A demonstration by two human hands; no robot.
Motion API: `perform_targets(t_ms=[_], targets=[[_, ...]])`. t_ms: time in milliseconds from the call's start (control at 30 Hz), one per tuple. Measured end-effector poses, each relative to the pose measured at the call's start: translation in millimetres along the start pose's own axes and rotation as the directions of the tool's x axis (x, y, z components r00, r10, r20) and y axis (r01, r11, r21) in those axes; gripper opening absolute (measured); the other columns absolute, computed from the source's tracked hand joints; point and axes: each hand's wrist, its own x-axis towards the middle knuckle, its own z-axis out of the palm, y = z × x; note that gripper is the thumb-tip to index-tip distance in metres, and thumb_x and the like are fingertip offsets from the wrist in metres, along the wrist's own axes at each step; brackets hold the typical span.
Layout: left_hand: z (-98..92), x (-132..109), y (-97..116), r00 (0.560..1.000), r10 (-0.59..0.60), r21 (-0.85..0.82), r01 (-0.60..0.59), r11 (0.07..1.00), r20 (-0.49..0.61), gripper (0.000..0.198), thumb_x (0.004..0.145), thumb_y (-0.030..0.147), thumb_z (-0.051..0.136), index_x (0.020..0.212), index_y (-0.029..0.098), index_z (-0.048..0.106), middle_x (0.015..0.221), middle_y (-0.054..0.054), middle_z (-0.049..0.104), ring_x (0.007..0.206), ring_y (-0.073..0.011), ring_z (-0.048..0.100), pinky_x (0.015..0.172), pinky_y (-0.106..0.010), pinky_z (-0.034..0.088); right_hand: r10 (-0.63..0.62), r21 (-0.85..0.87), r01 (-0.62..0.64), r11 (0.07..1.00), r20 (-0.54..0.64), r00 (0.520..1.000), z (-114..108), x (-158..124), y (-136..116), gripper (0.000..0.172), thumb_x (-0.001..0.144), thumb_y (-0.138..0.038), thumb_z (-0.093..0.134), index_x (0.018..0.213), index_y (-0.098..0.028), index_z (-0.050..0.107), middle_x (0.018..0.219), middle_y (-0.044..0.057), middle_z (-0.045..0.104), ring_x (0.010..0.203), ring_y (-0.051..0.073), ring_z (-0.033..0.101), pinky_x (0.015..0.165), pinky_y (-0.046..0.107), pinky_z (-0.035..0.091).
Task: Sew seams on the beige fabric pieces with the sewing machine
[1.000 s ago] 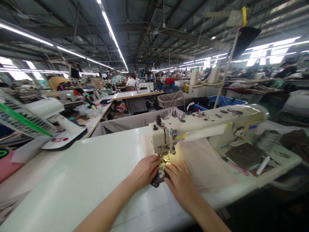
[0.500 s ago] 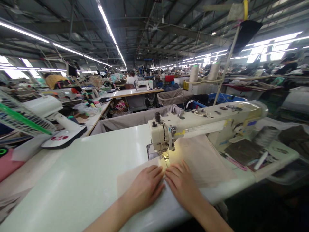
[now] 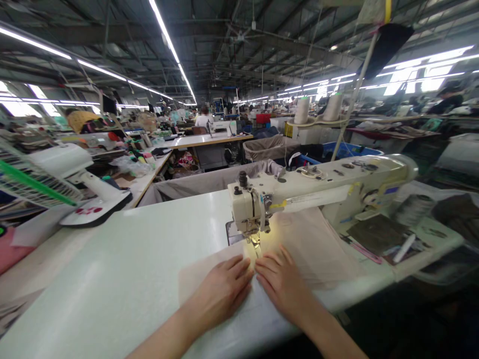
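Observation:
A thin beige fabric piece (image 3: 314, 249) lies under the needle area of a cream sewing machine (image 3: 245, 212), stretching left and right of it. My left hand (image 3: 224, 284) rests on the fabric's left part, fingers extended and lying close together, tips just in front of the presser foot (image 3: 256, 242). On the right part, my right hand (image 3: 282, 279) lies flat with its fingers slightly apart, pressing the cloth. The fingertips of both hands nearly meet before the needle, where a small yellow lamp lights the cloth. The fabric edge beneath the fingers is hidden.
Pink-handled snips (image 3: 364, 252), a dark cloth scrap (image 3: 377, 234) and a grey thread cone (image 3: 413, 209) sit right of the machine. A white fan (image 3: 90, 204) stands at left. Behind the pale tabletop (image 3: 149, 259) hangs a grey cloth-lined bin (image 3: 202, 182). Thread cones (image 3: 301, 110) stand behind.
The view has shifted slightly. My left hand and the fabric's left edge sit a little farther left. Both hands stay on the cloth in front of the presser foot.

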Motion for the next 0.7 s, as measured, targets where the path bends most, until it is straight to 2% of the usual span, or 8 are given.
perform_targets(t_ms=[267,500,700], targets=[[2.1,13,-28,0.999,-0.002,0.024,0.002,1.000,-0.035,0.022,0.100,0.023,0.050,0.110,0.017,0.068,0.122,-0.011,0.070,0.116,-0.0269,0.065,0.104,-0.044,0.055,0.028,-0.052,-0.028,0.998,0.001,1.000,7,24,8,0.011,0.098,-0.017,0.061,0.105,-0.023,0.068,0.109,0.003,0.070,0.112,0.024,0.059,0.115,0.057,0.030],[-1.8,27,-55,0.999,-0.035,-0.019,0.034,0.999,-0.017,0.027,0.102,0.024,0.045,0.116,0.020,0.068,0.126,-0.010,0.069,0.118,-0.0242,0.064,0.104,-0.040,0.054,0.061,-0.096,-0.060,0.994,0.008,0.998,5,41,11,0.012,0.096,-0.018,0.064,0.106,-0.021,0.069,0.108,0.005,0.068,0.110,0.027,0.057,0.113,0.058,0.033],[-5.3,32,-65,0.999,-0.050,-0.069,0.050,0.996,0.001,0.030,0.101,0.024,0.046,0.123,0.020,0.066,0.119,-0.010,0.070,0.113,-0.0237,0.066,0.102,-0.040,0.054,0.066,-0.078,-0.066,0.995,-0.005,0.998,5,34,9,0.015,0.096,-0.019,0.064,0.110,-0.023,0.069,0.111,0.006,0.068,0.111,0.027,0.058,0.114,0.060,0.030]])
